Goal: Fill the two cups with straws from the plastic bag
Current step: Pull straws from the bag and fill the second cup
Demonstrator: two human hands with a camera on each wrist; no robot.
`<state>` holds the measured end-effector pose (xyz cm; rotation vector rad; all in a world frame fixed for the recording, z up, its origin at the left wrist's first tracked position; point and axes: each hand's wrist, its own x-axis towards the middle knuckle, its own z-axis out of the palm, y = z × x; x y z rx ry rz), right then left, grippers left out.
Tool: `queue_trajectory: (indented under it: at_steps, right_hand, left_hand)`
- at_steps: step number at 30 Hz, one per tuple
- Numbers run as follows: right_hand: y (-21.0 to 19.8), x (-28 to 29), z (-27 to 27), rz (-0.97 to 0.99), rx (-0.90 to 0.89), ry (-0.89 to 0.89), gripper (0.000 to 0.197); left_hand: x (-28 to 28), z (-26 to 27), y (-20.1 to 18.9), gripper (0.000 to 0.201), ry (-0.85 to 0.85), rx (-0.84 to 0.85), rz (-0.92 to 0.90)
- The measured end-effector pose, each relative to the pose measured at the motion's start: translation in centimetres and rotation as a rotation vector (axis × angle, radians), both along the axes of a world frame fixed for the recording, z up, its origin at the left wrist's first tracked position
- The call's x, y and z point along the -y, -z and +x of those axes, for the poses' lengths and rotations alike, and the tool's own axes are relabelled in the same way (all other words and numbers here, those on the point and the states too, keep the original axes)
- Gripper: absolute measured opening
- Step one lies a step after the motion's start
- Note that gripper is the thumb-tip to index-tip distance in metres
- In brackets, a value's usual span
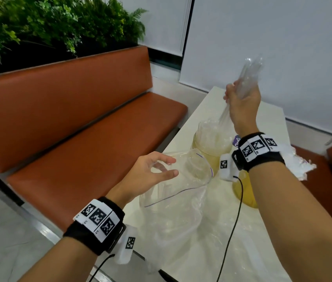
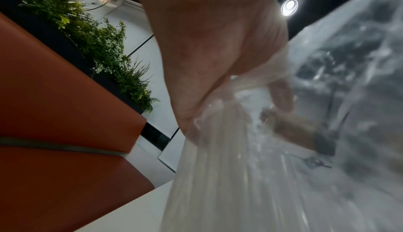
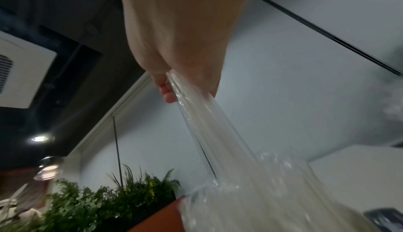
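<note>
My right hand (image 1: 240, 98) grips a bundle of clear straws (image 1: 250, 78), raised and tilted, its lower end over the far yellowish cup (image 1: 212, 143), which is packed with clear straws. The right wrist view shows the straws (image 3: 207, 132) running from the fingers (image 3: 167, 96) down to that cup. A second yellowish cup (image 1: 244, 192) stands nearer, partly hidden by my right wrist. My left hand (image 1: 157, 169) holds up the open mouth of the clear plastic bag (image 1: 181, 200), which lies across the table. In the left wrist view, the bag (image 2: 240, 166) drapes from the hand (image 2: 207, 46).
The white table (image 1: 271, 119) is narrow, with an orange bench (image 1: 79, 119) along its left and plants (image 1: 49, 27) behind. Crumpled white plastic (image 1: 297, 161) lies at the right edge. A black cable (image 1: 234, 220) hangs from my right wrist over the bag.
</note>
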<state>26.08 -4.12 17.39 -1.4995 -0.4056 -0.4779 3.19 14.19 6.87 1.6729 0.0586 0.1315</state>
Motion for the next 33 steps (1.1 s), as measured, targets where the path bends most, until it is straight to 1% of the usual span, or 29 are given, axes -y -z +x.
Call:
queue_trajectory:
  at_steps: [2, 4, 6, 7, 9, 11, 12, 14, 15, 17, 18, 19, 20, 21, 22, 23, 25, 26, 27, 28, 29, 31, 33]
  right_hand:
    - [1.9, -0.1, 1.0, -0.005, -0.016, 0.021, 0.019]
    - [3.5, -0.1, 1.9, -0.023, -0.057, 0.044, 0.021]
    - [5.2, 0.0, 2.5, -0.03, -0.127, 0.077, 0.028]
    - [6.1, 0.2, 2.8, -0.034, -0.168, 0.097, 0.032]
    - [7.7, 0.7, 2.9, -0.109, -0.254, 0.153, 0.035]
    - [8.5, 1.1, 2.8, -0.244, -0.318, 0.209, 0.034]
    - [8.4, 1.1, 2.7, -0.298, -0.324, 0.222, 0.035]
    - [7.6, 1.0, 2.4, -0.347, -0.268, 0.234, 0.038]
    - [7.0, 1.0, 2.2, -0.334, -0.223, 0.243, 0.045]
    - [5.8, 1.1, 2.1, -0.257, -0.093, 0.254, 0.082]
    - [5.3, 1.3, 2.2, -0.225, -0.016, 0.247, 0.097]
    - [5.0, 1.4, 2.5, -0.211, 0.052, 0.237, 0.104]
    - [4.7, 1.6, 2.6, -0.207, 0.109, 0.223, 0.105]
    - [4.5, 1.8, 2.9, -0.217, 0.151, 0.214, 0.101]
    - [4.4, 2.0, 3.1, -0.251, 0.19, 0.213, 0.092]
    - [4.6, 2.1, 3.5, -0.319, 0.24, 0.214, 0.08]
    - [5.7, 2.4, 3.8, -0.533, 0.326, 0.222, 0.051]
    - [6.8, 2.5, 3.8, -0.644, 0.328, 0.233, 0.042]
    - [7.8, 2.7, 3.7, -0.745, 0.307, 0.24, 0.041]
    - [8.7, 2.9, 3.4, -0.829, 0.277, 0.239, 0.044]
    - [9.2, 3.0, 3.2, -0.882, 0.237, 0.232, 0.045]
    - [9.2, 3.3, 2.9, -0.89, 0.176, 0.213, 0.047]
    - [7.7, 3.1, 2.8, -0.796, 0.181, 0.208, 0.055]
  left_hand:
    - [-0.2, 0.1, 0.2, 0.039, 0.005, 0.009, -0.012]
    - [-0.4, 0.2, 0.4, 0.032, 0.008, 0.016, -0.017]
    - [-0.3, 0.3, 0.5, 0.028, 0.015, 0.017, -0.022]
    - [-0.2, 0.3, 0.5, 0.029, 0.016, 0.017, -0.03]
    - [0.0, 0.4, 0.4, 0.035, 0.023, 0.024, -0.044]
    - [0.2, 0.6, 0.2, 0.038, 0.033, 0.022, -0.039]
    - [0.3, 0.7, 0.1, 0.036, 0.036, 0.02, -0.031]
    - [0.4, 0.9, 0.0, 0.03, 0.04, 0.016, -0.016]
    - [0.5, 1.0, 0.0, 0.028, 0.041, 0.014, -0.016]
    - [0.6, 1.2, -0.1, 0.027, 0.043, 0.015, -0.021]
    - [0.6, 1.2, -0.2, 0.027, 0.044, 0.013, -0.02]
    - [0.7, 1.2, -0.3, 0.027, 0.046, 0.01, -0.016]
    - [0.7, 1.2, -0.4, 0.028, 0.048, 0.008, -0.013]
    - [0.8, 1.2, -0.4, 0.031, 0.051, 0.009, -0.014]
    - [0.8, 1.3, -0.4, 0.034, 0.053, 0.011, -0.017]
    - [0.8, 1.3, -0.4, 0.037, 0.053, 0.013, -0.021]
    - [0.9, 1.3, -0.4, 0.037, 0.05, 0.018, -0.02]
    - [0.9, 1.4, -0.4, 0.035, 0.046, 0.019, -0.018]
    - [0.9, 1.4, -0.3, 0.032, 0.041, 0.017, -0.015]
    - [1.0, 1.5, -0.3, 0.028, 0.036, 0.014, -0.014]
    - [1.0, 1.5, -0.3, 0.026, 0.035, 0.012, -0.012]
    - [1.2, 1.6, -0.2, 0.022, 0.04, 0.007, -0.005]
    - [1.4, 1.8, -0.3, 0.019, 0.042, 0.001, 0.002]
